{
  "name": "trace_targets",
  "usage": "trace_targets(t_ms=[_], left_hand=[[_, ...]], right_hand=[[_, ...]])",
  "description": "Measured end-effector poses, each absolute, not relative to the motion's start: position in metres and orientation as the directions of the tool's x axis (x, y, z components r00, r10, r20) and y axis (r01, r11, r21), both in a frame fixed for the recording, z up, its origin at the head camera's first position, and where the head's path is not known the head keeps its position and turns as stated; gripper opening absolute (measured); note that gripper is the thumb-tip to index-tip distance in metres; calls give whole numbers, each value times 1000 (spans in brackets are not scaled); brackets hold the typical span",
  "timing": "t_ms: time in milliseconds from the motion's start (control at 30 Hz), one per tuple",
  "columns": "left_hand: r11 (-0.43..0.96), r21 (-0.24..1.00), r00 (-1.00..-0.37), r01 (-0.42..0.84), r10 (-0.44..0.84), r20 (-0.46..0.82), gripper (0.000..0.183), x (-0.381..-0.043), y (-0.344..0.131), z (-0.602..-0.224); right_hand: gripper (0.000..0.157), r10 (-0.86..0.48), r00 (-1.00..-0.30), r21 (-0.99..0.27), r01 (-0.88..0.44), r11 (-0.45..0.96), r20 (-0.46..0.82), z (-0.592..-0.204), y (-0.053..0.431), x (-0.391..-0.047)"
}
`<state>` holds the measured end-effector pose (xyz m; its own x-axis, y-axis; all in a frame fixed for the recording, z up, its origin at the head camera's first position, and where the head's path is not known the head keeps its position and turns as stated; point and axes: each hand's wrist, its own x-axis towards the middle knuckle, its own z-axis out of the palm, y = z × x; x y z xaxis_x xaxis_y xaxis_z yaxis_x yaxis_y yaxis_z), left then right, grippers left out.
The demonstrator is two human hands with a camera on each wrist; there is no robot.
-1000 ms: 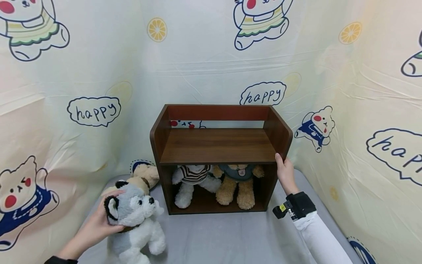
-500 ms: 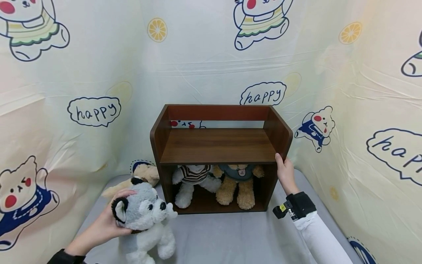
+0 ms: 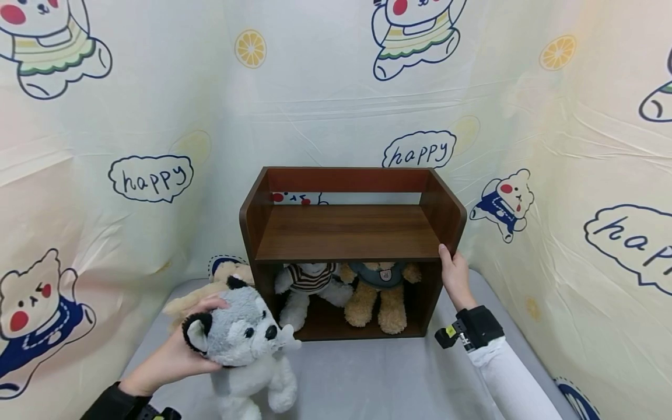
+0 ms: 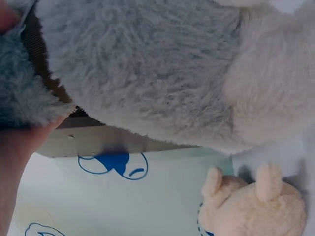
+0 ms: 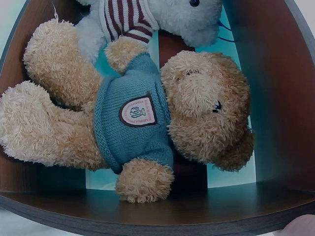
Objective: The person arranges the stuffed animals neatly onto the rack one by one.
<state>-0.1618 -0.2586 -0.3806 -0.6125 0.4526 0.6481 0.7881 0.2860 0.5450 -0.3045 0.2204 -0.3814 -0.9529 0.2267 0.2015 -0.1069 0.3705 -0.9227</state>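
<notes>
My left hand [image 3: 191, 350] grips a grey and white plush husky [image 3: 247, 338] by the back of its head and neck, in front of the shelf's left side. In the left wrist view the husky's furry back [image 4: 147, 69] and brown collar [image 4: 42, 54] fill the upper part. My right hand [image 3: 455, 277] holds the right side edge of the brown wooden shelf [image 3: 346, 233]. In its lower compartment sit a teddy bear [image 5: 133, 113] in a teal sweater and a white plush toy [image 3: 310, 291] in a striped shirt. The shelf board hides their heads in the head view.
A beige plush toy [image 3: 210, 291] lies left of the shelf, partly behind the husky; its ears show in the left wrist view. Grey cloth [image 3: 367, 379] covers the surface. Printed curtains [image 3: 315, 87] enclose the back and sides.
My left hand has carried the husky to the right, closer to the shelf's front left corner, with its face turning more toward the camera. The right hand has stayed on the shelf edge.
</notes>
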Motion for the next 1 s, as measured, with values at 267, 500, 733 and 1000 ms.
trace_targets(t_ms=[267,500,733,1000], left_hand=[[268,561,-610,783,505,610,85,-163,-248,-365],[251,560,-595,789,539,596,82,-166,-239,-350],[259,539,-577,802,571,584,80,-171,-233,-334],[200,585,-566,786,613,551,77,-176,-224,-313]], right_hand=[[52,225,-950,-919,-121,374,217,-381,220,-304],[52,234,-947,-916,-116,384,219,-381,220,-305],[53,234,-949,-918,-113,380,213,-380,220,-303],[54,211,-956,-928,-122,352,206,-380,220,-303]])
